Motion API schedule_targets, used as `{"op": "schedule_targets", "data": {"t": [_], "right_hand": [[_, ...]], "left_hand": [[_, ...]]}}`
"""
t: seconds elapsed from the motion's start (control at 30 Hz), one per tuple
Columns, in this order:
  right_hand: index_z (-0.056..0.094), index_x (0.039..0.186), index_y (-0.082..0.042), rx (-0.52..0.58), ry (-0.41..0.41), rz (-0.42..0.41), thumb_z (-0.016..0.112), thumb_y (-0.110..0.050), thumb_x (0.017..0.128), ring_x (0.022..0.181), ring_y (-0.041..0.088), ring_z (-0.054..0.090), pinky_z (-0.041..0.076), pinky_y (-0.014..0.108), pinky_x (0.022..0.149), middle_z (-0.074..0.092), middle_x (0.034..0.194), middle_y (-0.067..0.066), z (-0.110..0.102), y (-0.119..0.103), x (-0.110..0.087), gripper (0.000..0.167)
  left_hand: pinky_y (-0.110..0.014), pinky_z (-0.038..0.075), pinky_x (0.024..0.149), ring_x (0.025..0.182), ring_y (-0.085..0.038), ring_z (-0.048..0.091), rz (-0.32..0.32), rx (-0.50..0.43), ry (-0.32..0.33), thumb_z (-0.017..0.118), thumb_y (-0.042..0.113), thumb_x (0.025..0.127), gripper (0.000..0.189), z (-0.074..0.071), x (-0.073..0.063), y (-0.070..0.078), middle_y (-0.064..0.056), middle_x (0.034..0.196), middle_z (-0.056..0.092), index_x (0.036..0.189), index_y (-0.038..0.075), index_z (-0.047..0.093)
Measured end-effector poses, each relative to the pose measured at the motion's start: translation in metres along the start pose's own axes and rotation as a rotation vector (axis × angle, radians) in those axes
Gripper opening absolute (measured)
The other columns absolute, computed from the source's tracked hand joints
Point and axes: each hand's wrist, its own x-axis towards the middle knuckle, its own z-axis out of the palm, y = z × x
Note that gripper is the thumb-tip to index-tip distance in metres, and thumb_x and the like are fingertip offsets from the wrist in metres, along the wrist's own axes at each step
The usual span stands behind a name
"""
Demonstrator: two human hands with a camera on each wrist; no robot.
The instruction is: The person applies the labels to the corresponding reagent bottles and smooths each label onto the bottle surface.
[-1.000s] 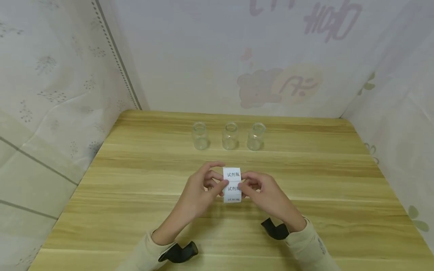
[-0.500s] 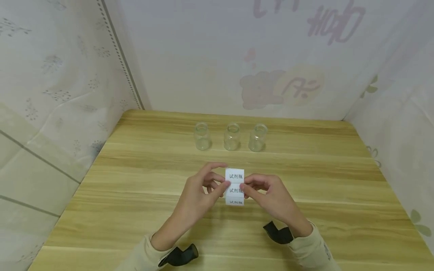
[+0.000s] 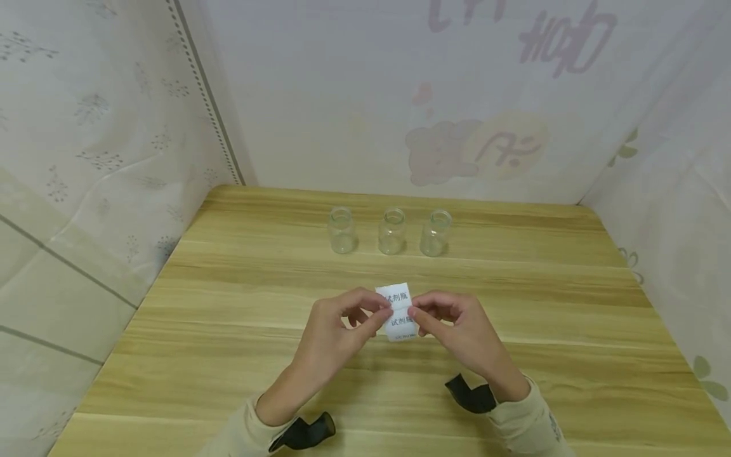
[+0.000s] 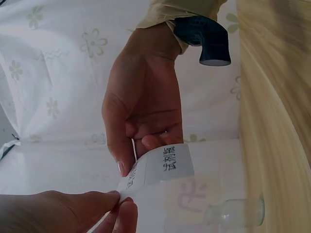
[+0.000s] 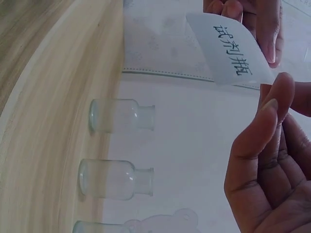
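Note:
A short strip of white labels printed with dark Chinese characters is held above the table, tilted slightly. My left hand pinches its left edge between thumb and index finger, near the line between two labels. My right hand grips the right edge at about the same height, thumb in front. In the right wrist view the top label bends away from the fingers. Far behind the hands stand three uncapped clear glass bottles: a left one, a middle one and a right one.
The wood-grain table reaches a printed fabric wall at the back, with fabric at both sides too. A black curved camera mount sits on each wrist, the left one and the right one.
My left index finger has come down from above the strip's corner to meet the thumb. The label strip has tilted and bent. Both hands stay at its edges; the bottles stand unmoved.

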Motion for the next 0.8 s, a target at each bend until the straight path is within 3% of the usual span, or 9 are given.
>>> {"op": "schedule_targets", "data": {"t": [0.17,0.43,0.6,0.8], "right_hand": [[0.077,0.102,-0.004,-0.003,-0.021,-0.006,0.072,-0.009,0.098,0.071,0.019,0.067,0.054,0.028,0.064,0.074,0.093,0.006,-0.0001,-0.0010,-0.0007,0.008],[0.078,0.102,-0.007,-0.028,-0.040,-0.019,0.072,-0.011,0.098,0.072,0.017,0.065,0.049,0.026,0.063,0.075,0.094,0.003,0.0009,-0.0010,-0.0005,0.008],[0.079,0.102,-0.009,-0.032,-0.059,-0.072,0.072,-0.010,0.099,0.073,0.017,0.065,0.050,0.026,0.062,0.074,0.092,0.001,0.0018,-0.0005,-0.0010,0.008],[0.079,0.104,-0.011,-0.027,-0.079,-0.108,0.070,-0.011,0.100,0.074,0.017,0.065,0.051,0.027,0.063,0.074,0.093,-0.001,0.0025,0.0018,-0.0014,0.010]], "left_hand": [[-0.022,0.054,0.055,0.057,0.001,0.062,0.051,0.095,0.031,0.084,0.014,0.088,0.010,0.0025,-0.0026,0.0002,0.006,0.075,0.075,0.095,0.014,0.077],[-0.012,0.046,0.053,0.056,0.001,0.055,0.224,0.335,0.095,0.088,0.019,0.084,0.012,0.0060,-0.0042,-0.0027,0.007,0.072,0.070,0.090,0.011,0.081],[-0.010,0.041,0.053,0.060,0.001,0.054,0.273,0.343,0.099,0.088,0.019,0.084,0.011,0.0062,-0.0039,-0.0039,0.008,0.079,0.071,0.088,0.011,0.081],[-0.015,0.044,0.057,0.064,-0.003,0.055,0.288,0.365,0.073,0.088,0.015,0.084,0.010,0.0064,-0.0041,-0.0027,0.007,0.087,0.075,0.091,0.012,0.083]]}}
